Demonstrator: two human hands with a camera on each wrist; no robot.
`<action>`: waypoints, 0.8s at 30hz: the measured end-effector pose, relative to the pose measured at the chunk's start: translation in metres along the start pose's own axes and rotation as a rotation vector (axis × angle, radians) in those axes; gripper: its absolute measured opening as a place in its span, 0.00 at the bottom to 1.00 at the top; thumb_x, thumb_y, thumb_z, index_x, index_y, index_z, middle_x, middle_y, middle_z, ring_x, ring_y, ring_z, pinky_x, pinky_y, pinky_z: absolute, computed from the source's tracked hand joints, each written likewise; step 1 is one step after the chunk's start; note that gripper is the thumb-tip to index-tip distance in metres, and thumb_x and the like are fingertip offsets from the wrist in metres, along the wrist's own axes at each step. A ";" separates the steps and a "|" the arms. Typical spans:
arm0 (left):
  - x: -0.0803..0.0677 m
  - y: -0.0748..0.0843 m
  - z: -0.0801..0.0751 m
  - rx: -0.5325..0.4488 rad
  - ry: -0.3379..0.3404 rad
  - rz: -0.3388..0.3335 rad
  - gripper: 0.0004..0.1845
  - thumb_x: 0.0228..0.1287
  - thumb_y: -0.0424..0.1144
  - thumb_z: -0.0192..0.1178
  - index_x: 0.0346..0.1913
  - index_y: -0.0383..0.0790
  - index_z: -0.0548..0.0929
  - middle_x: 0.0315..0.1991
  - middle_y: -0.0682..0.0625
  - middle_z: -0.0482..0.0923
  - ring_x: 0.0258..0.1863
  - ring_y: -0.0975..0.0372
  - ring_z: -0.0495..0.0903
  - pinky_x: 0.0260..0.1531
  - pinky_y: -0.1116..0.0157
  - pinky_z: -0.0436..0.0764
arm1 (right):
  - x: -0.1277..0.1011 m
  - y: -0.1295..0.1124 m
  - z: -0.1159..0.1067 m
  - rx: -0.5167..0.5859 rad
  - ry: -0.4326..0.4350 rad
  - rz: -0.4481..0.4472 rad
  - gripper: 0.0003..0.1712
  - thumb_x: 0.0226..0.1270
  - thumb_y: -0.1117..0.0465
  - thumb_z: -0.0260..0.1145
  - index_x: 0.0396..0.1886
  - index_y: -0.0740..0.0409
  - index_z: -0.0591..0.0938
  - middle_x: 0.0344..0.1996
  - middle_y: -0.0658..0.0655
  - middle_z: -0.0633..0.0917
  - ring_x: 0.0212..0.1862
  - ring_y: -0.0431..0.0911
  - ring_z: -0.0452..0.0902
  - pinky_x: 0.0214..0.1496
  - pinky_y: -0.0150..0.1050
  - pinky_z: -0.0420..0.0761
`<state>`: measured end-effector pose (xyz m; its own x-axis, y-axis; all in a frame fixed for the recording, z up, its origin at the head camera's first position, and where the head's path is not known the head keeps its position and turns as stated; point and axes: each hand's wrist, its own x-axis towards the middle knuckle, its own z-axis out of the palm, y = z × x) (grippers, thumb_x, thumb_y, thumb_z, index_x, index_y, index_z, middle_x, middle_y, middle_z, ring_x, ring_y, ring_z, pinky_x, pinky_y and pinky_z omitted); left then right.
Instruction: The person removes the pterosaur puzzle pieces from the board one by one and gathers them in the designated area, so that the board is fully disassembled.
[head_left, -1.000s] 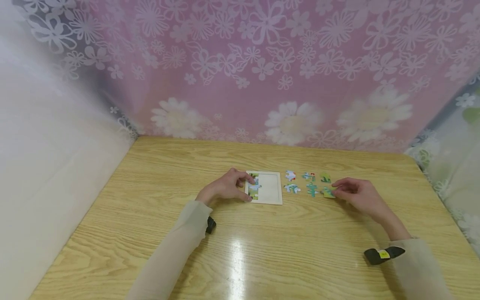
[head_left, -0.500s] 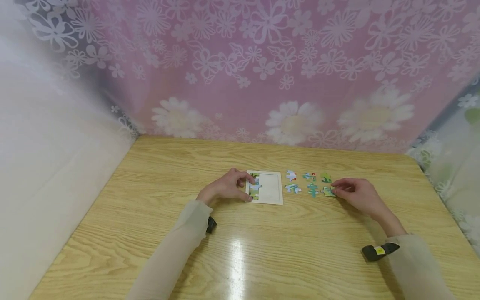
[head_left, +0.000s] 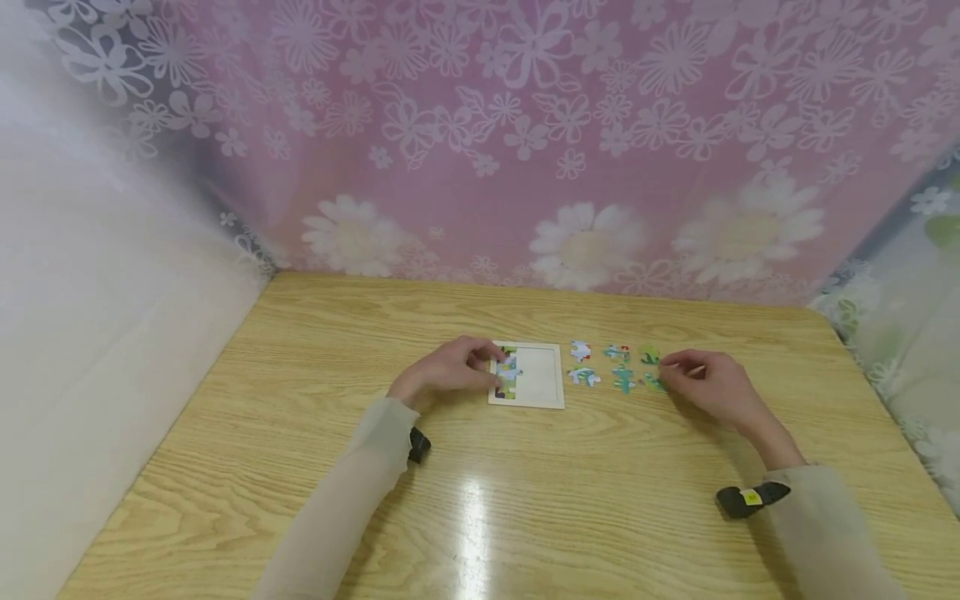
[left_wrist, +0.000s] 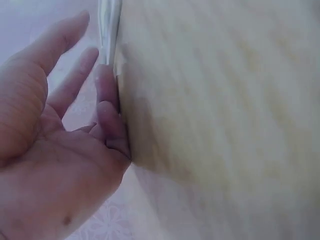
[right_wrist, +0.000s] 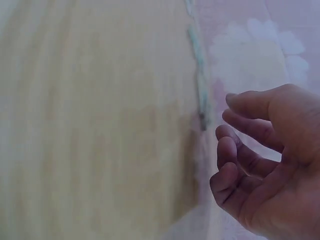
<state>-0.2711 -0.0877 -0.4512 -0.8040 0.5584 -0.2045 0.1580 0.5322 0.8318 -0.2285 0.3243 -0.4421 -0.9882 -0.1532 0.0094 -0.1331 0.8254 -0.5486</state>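
A pale puzzle tray (head_left: 536,405) lies flat on the table, with a column of joined jigsaw pieces (head_left: 510,374) along its left side. At the tray's left edge is my left hand (head_left: 447,367). Its thumb stands apart from the fingers in the left wrist view, and the lower fingers meet the tray's edge (left_wrist: 110,30). My right hand (head_left: 712,386) hovers by the rightmost loose pieces, a green one (head_left: 649,356) and a partly covered one (head_left: 651,381). Seen from the right wrist, the thumb and fingers (right_wrist: 250,132) are bent with nothing between them.
More loose jigsaw pieces lie between the tray and the right hand, among them a white one (head_left: 581,351) and a green one (head_left: 623,379). The wooden table (head_left: 570,500) ends at a pink flowered curtain (head_left: 480,167) behind.
My left thumb has come off the tray's lower left corner and moved up and back. My right hand has shifted slightly up and left, from the lower right piece towards the one above.
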 end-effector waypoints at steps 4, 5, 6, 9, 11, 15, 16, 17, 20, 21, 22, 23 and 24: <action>0.004 0.002 -0.004 0.001 0.074 -0.028 0.23 0.59 0.46 0.66 0.56 0.48 0.75 0.54 0.50 0.73 0.52 0.59 0.74 0.54 0.57 0.73 | 0.005 -0.014 0.000 0.010 0.004 -0.019 0.20 0.67 0.46 0.60 0.49 0.54 0.82 0.36 0.57 0.84 0.37 0.47 0.81 0.35 0.39 0.77; 0.006 0.002 -0.004 0.018 0.085 -0.026 0.23 0.59 0.46 0.66 0.56 0.48 0.75 0.53 0.49 0.74 0.52 0.59 0.74 0.54 0.57 0.73 | 0.007 -0.018 0.001 0.014 0.000 -0.025 0.20 0.67 0.46 0.60 0.49 0.53 0.82 0.36 0.56 0.84 0.36 0.47 0.81 0.34 0.38 0.77; 0.008 0.003 -0.005 0.034 0.095 -0.027 0.23 0.59 0.46 0.66 0.56 0.47 0.75 0.52 0.49 0.74 0.51 0.59 0.74 0.53 0.57 0.74 | 0.009 -0.022 0.001 0.022 -0.004 -0.028 0.20 0.67 0.46 0.60 0.49 0.53 0.82 0.36 0.56 0.84 0.36 0.47 0.81 0.34 0.38 0.77; 0.013 0.005 -0.006 0.071 0.110 -0.033 0.23 0.58 0.46 0.66 0.56 0.46 0.75 0.50 0.49 0.76 0.50 0.59 0.75 0.52 0.57 0.74 | 0.014 -0.033 0.005 0.040 0.004 -0.052 0.18 0.67 0.46 0.60 0.49 0.52 0.82 0.37 0.56 0.84 0.36 0.47 0.81 0.34 0.37 0.77; 0.016 0.005 -0.006 0.101 0.114 -0.038 0.24 0.58 0.46 0.66 0.56 0.47 0.75 0.50 0.50 0.76 0.50 0.59 0.75 0.52 0.57 0.75 | 0.018 -0.040 0.007 0.063 0.009 -0.071 0.18 0.67 0.47 0.60 0.49 0.52 0.82 0.38 0.56 0.84 0.36 0.47 0.81 0.34 0.37 0.77; 0.019 0.004 -0.006 0.144 0.112 -0.043 0.25 0.57 0.48 0.67 0.57 0.49 0.75 0.49 0.51 0.76 0.50 0.61 0.74 0.53 0.58 0.74 | 0.026 -0.052 0.014 0.120 0.003 -0.095 0.20 0.67 0.47 0.61 0.50 0.54 0.82 0.39 0.56 0.84 0.37 0.48 0.80 0.34 0.37 0.77; 0.019 0.003 -0.006 0.147 0.111 -0.044 0.25 0.56 0.48 0.68 0.57 0.50 0.75 0.49 0.52 0.76 0.50 0.61 0.74 0.53 0.58 0.74 | 0.029 -0.054 0.016 0.131 -0.001 -0.098 0.20 0.67 0.46 0.61 0.50 0.54 0.82 0.39 0.56 0.84 0.37 0.48 0.80 0.34 0.37 0.77; 0.019 0.003 -0.006 0.145 0.109 -0.047 0.25 0.56 0.48 0.68 0.57 0.50 0.75 0.49 0.52 0.76 0.51 0.61 0.74 0.53 0.58 0.73 | 0.031 -0.057 0.019 0.137 -0.002 -0.102 0.20 0.66 0.46 0.61 0.50 0.54 0.82 0.39 0.56 0.84 0.37 0.48 0.80 0.34 0.37 0.77; 0.019 0.003 -0.006 0.127 0.108 -0.058 0.26 0.54 0.48 0.69 0.56 0.51 0.75 0.49 0.52 0.75 0.51 0.61 0.73 0.54 0.58 0.73 | 0.038 -0.066 0.028 0.160 -0.015 -0.103 0.19 0.65 0.45 0.62 0.49 0.51 0.83 0.38 0.54 0.84 0.37 0.48 0.80 0.34 0.37 0.77; 0.019 0.003 -0.006 0.121 0.108 -0.062 0.26 0.54 0.48 0.70 0.56 0.51 0.75 0.49 0.52 0.75 0.51 0.61 0.73 0.54 0.58 0.72 | 0.040 -0.069 0.032 0.164 -0.016 -0.106 0.19 0.65 0.45 0.62 0.48 0.51 0.83 0.38 0.53 0.84 0.37 0.47 0.80 0.35 0.37 0.77; 0.018 0.002 -0.006 0.117 0.107 -0.064 0.26 0.54 0.48 0.70 0.56 0.51 0.76 0.49 0.53 0.75 0.51 0.61 0.73 0.54 0.58 0.72 | 0.041 -0.073 0.035 0.173 -0.018 -0.107 0.18 0.65 0.45 0.63 0.48 0.50 0.83 0.37 0.53 0.84 0.37 0.47 0.80 0.35 0.38 0.77; 0.018 0.002 -0.007 0.113 0.106 -0.068 0.26 0.53 0.49 0.70 0.56 0.51 0.76 0.49 0.53 0.75 0.51 0.61 0.73 0.54 0.58 0.72 | 0.042 -0.076 0.038 0.190 -0.025 -0.107 0.18 0.65 0.46 0.63 0.47 0.50 0.83 0.37 0.53 0.84 0.37 0.47 0.80 0.34 0.38 0.77; 0.018 0.002 -0.006 0.113 0.105 -0.069 0.26 0.53 0.49 0.70 0.56 0.52 0.76 0.49 0.53 0.75 0.50 0.61 0.73 0.54 0.58 0.72 | 0.043 -0.080 0.041 0.205 -0.032 -0.108 0.17 0.64 0.47 0.64 0.47 0.50 0.83 0.37 0.53 0.84 0.36 0.47 0.80 0.34 0.39 0.77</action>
<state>-0.2887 -0.0807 -0.4498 -0.8696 0.4517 -0.1995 0.1588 0.6384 0.7532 -0.2576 0.2300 -0.4319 -0.9658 -0.2539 0.0526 -0.2161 0.6762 -0.7043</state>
